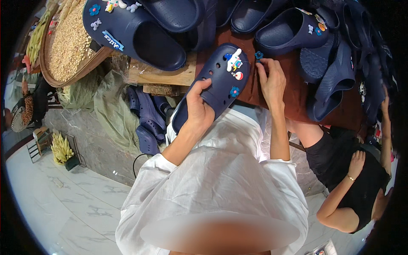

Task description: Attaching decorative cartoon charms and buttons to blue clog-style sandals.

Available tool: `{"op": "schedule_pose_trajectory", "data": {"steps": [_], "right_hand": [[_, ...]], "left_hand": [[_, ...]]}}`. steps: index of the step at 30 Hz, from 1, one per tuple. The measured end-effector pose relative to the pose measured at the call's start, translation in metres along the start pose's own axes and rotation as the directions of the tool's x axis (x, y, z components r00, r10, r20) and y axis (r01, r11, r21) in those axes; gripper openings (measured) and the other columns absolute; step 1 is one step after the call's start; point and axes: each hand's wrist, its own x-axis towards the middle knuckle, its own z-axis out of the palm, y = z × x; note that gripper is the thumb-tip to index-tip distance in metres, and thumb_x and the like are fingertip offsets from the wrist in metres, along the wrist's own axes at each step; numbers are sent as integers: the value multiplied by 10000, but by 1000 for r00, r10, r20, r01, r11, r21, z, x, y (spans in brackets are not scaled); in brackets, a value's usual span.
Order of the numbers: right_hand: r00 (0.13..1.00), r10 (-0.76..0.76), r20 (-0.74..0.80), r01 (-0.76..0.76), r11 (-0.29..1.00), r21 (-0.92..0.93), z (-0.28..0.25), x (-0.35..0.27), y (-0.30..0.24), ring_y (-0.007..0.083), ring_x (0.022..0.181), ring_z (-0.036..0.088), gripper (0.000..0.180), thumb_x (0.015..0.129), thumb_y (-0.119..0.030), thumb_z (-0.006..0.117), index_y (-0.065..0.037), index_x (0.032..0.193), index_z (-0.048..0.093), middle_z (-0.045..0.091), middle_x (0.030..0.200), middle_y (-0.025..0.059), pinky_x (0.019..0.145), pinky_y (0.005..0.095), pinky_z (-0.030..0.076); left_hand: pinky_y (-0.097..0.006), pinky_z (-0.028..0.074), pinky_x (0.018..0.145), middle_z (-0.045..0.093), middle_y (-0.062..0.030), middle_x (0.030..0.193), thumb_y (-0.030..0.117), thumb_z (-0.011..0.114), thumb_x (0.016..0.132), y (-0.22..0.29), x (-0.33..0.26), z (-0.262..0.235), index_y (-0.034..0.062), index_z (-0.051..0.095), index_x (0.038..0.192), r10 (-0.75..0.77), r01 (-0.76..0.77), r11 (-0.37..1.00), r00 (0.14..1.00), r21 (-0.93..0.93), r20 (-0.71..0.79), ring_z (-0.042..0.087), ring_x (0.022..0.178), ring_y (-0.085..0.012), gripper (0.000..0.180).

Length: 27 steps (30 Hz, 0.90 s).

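Observation:
My left hand (199, 111) grips a navy clog (219, 80) by its side, holding it tilted over the edge of a brown table (255, 91). The clog's holed upper carries a white figure charm (234, 60), a round red-and-white charm and a blue flower charm (234, 91). My right hand (271, 80) rests on the brown table just right of the clog, its fingertips at a small blue flower charm (259, 55); whether it pinches the charm I cannot tell. White sleeves cover both my upper arms.
Several navy clogs (140, 34) lie piled across the table, some with charms. More clogs (146, 123) sit in a clear bag below. A woven tray of grain (68, 42) stands at upper left. A person in black (361, 178) sits at right.

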Motion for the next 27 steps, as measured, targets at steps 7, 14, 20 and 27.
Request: {"op": "schedule_pose_trajectory", "data": {"steps": [7, 14, 20, 27], "right_hand": [[995, 87, -51, -59, 911, 408, -31, -2, -39, 230, 831, 648, 115, 923, -90, 645, -36, 1014, 693, 655, 919, 111, 742, 316, 491], [965, -239, 108, 174, 892, 417, -40, 8, -89, 272, 834, 593, 142, 858, -118, 687, -60, 987, 705, 649, 879, 78, 767, 369, 446], [983, -180, 35, 159, 929, 333, -41, 7, -89, 251, 840, 573, 193, 808, -167, 746, -91, 983, 720, 604, 869, 47, 811, 379, 442], [975, -224, 5, 209, 918, 338, -46, 11, -82, 271, 972, 535, 272, 770, -216, 782, -98, 1006, 713, 553, 983, 77, 869, 389, 423]], "left_hand": [[-456, 509, 978, 627, -159, 1196, 141, 524, 913, 0, 5, -3, 1, 517, 1264, -64, 71, 995, 992, -64, 106, 636, 1099, -287, 378], [-428, 500, 989, 584, -154, 1246, 150, 508, 940, -18, -1, -2, -10, 462, 1302, 5, -14, 997, 993, 78, 117, 613, 1133, -267, 398], [-387, 497, 993, 584, -126, 1241, 99, 533, 948, -19, -11, 6, -12, 464, 1323, 59, -81, 988, 985, 134, 161, 605, 1132, -230, 397], [-333, 469, 986, 580, -58, 1164, 31, 595, 884, -16, -23, 10, 13, 543, 1227, 152, -191, 945, 975, 266, 162, 572, 1095, -174, 347]]}}
